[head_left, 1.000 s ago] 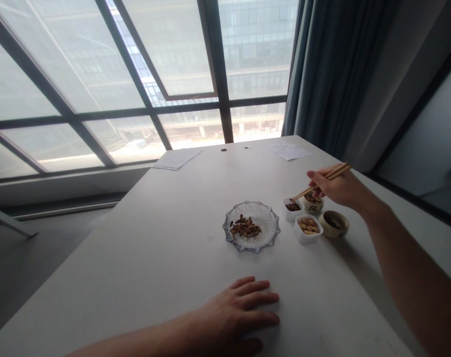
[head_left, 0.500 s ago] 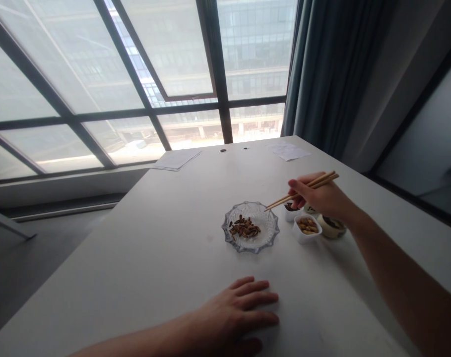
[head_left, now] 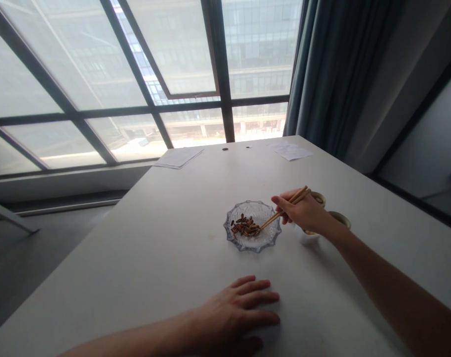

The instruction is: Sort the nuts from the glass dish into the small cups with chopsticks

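My right hand (head_left: 297, 209) is closed around a pair of wooden chopsticks (head_left: 285, 210). Their tips reach down into a scalloped clear glass plate (head_left: 272, 240), at the right edge of a heap of brown, seed-like pieces (head_left: 245, 226). Whether the tips pinch a piece is too small to tell. My left hand (head_left: 243, 307) lies on the table in front of the plate, fingers spread, holding nothing. Partly covered by my right hand and wrist is a small white cup (head_left: 307, 239). Behind the wrist two round containers (head_left: 340, 218) show in part.
The white table (head_left: 143, 258) stretches toward large windows. Papers (head_left: 178, 157) lie at its far left, and more sheets (head_left: 290, 150) at the far right. A dark curtain (head_left: 322, 74) hangs beyond the right corner.
My right hand has moved left and slightly down, bringing the chopstick tips from above the plate's rim to the brown pieces. It now covers more of the small cups. My left hand stays put.
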Available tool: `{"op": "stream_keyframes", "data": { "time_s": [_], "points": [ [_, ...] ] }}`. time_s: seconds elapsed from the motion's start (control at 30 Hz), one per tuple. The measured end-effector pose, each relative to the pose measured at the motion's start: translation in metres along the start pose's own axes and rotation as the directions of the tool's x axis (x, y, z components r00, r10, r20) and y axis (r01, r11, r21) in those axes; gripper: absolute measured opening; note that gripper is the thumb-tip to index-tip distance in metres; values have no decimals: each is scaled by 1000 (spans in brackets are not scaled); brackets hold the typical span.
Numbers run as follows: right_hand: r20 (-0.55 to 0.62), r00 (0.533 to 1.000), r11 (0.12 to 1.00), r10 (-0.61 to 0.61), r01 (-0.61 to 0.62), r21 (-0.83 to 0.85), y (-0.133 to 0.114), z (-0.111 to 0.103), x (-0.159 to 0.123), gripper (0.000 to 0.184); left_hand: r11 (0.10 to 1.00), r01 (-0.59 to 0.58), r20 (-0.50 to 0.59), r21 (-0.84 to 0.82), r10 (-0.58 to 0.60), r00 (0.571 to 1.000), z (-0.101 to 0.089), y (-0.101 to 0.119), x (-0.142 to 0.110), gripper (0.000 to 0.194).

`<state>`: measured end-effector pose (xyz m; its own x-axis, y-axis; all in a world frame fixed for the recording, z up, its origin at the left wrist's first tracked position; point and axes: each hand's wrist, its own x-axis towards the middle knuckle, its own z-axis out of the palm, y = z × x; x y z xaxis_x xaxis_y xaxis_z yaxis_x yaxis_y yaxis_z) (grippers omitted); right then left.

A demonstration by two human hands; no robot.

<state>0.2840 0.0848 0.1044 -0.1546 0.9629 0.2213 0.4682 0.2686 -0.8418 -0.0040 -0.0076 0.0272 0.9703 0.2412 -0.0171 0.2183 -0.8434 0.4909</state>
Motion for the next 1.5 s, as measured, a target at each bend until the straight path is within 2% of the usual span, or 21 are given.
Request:
{"op": "stream_keyframes", "data": {
  "time_s": [0.2,0.33,0.4,0.5,0.6,0.7,0.8,0.93,1.03,1.17,1.33,1.5],
  "points": [
    [-77,997,999,10,-12,-31,-3,-2,-1,54,1000,-4,-14,-3,4,1000,2,-2,0,50],
    [-188,980,998,63,-63,3,-14,-25,-2,54,1000,-6,-20,-8,6,1000,3,-2,0,51],
    [-301,951,998,69,-69,11,-18,-43,-3,52,1000,-9,-26,-15,9,1000,3,-2,-1,52],
    [-483,873,995,64,-91,-32,-20,-70,-3,47,1000,-7,-25,-22,7,1000,2,-2,-1,52],
    [-564,824,990,57,-121,-76,-16,-86,-3,43,1000,-1,-18,-19,1,1000,1,-1,0,52],
    [-533,841,984,92,-159,-81,-10,-88,0,42,1000,4,-7,-14,-4,1000,-1,0,1,51],
    [-498,859,979,119,-184,-83,-5,-80,4,43,1000,0,-8,-22,0,1000,-1,0,1,52],
    [-430,896,984,110,-160,-83,6,-70,11,45,1000,-3,-16,-24,3,1000,0,-1,0,52],
    [-371,921,986,117,-151,-63,12,-71,13,43,1000,-3,-17,-21,3,1000,1,-1,0,51],
    [-378,912,983,159,-183,-28,11,-78,11,42,1000,-4,-18,-15,3,1000,1,-1,0,50],
    [-415,905,994,90,-106,-16,2,-85,4,47,1000,1,-9,-7,-1,1000,-1,0,1,49],
    [-396,917,999,42,-44,5,-10,-68,0,57,1000,2,4,7,-2,1000,-2,1,1,48]
  ]
}}
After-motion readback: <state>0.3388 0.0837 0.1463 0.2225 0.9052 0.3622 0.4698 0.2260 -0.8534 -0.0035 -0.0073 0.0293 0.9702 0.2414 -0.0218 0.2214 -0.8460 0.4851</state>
